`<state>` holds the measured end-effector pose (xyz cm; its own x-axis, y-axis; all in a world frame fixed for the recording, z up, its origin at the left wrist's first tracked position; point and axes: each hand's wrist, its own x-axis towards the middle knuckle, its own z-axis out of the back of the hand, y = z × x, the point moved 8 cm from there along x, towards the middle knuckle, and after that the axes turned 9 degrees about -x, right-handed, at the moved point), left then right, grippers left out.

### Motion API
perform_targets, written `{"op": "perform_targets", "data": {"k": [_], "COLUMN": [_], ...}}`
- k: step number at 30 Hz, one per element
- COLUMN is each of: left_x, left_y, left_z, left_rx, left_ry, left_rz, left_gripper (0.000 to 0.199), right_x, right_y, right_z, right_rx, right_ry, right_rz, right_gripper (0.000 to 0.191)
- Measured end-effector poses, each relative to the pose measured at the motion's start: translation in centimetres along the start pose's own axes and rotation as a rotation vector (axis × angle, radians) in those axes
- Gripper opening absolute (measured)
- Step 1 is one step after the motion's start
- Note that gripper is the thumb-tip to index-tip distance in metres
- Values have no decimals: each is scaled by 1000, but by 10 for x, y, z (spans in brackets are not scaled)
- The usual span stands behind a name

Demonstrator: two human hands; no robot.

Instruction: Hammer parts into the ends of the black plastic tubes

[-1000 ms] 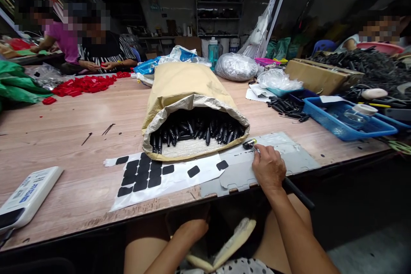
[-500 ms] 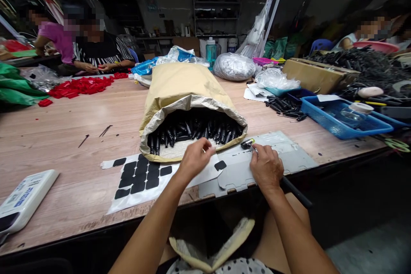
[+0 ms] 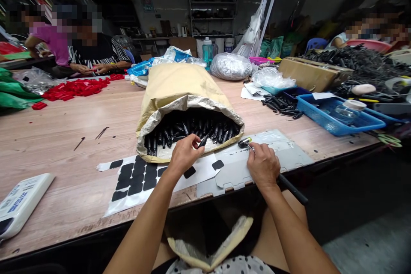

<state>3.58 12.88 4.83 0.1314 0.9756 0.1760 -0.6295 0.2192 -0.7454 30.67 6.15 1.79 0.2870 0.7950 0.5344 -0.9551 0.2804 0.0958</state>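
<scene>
A yellow paper sack (image 3: 186, 77) lies on its side on the table, its mouth towards me, with many black pen-like pieces (image 3: 170, 135) inside. In front of the mouth my left hand (image 3: 186, 153) pinches one black piece (image 3: 203, 141). My right hand (image 3: 263, 163) is closed around a hammer, whose small head (image 3: 245, 142) is over a grey board (image 3: 276, 156) and whose black handle (image 3: 293, 189) sticks out behind the hand. White sheets with black square stickers (image 3: 136, 180) lie below the sack.
A white device (image 3: 25, 207) sits at the left edge. Red pieces (image 3: 77, 90) are piled at the back left, near two people. On the right are a blue tray (image 3: 340, 115), a cardboard box (image 3: 311, 72) and heaps of black parts. A bottle (image 3: 207, 51) stands behind the sack.
My left hand has moved slightly left and down, and a black piece now shows in its fingers. Another black sticker shows beside it. The whole view has shifted a little.
</scene>
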Motion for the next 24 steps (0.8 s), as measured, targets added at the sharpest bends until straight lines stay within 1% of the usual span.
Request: {"op": "perform_targets", "data": {"k": [2, 4, 6, 8, 11, 14, 16, 18, 21, 22, 24], "left_x": [-18, -34, -46, -54, -62, -63, -62, -61, -59, -58, -58], "left_y": [-2, 1, 7, 12, 16, 18, 18, 20, 24, 24, 26], "left_z": [1, -4, -9, -13, -13, -11, -11, -12, -14, -15, -15], "left_rx": [25, 41, 12, -57, -149, -173, -176, -178, -183, -183, -182], "left_ry": [86, 169, 205, 196, 147, 119, 120, 121, 118, 115, 109], "left_rz": [-56, -83, -107, -139, -178, -183, -173, -154, -135, -134, -136], "left_gripper": [16, 15, 16, 18, 18, 15, 13, 12, 14, 15, 16], "right_x": [0, 0, 0, 0, 0, 2, 4, 6, 5, 3, -3], "right_y": [0, -1, -1, 0, -1, -3, -5, -8, -7, -2, 16], "right_z": [-1, -1, -1, -1, -2, -4, -3, 6, 32, 41, 53], "right_rx": [-1, -7, -12, -11, -8, 3, 42, 124, 351, 449, 642], "right_ry": [3, 7, 10, 13, 16, 37, 59, 40, -33, -34, 20], "right_rz": [-3, -6, -4, -1, -3, -8, -13, -40, -92, -89, -31], "right_gripper": [25, 25, 25, 25, 25, 26, 26, 27, 29, 28, 28]}}
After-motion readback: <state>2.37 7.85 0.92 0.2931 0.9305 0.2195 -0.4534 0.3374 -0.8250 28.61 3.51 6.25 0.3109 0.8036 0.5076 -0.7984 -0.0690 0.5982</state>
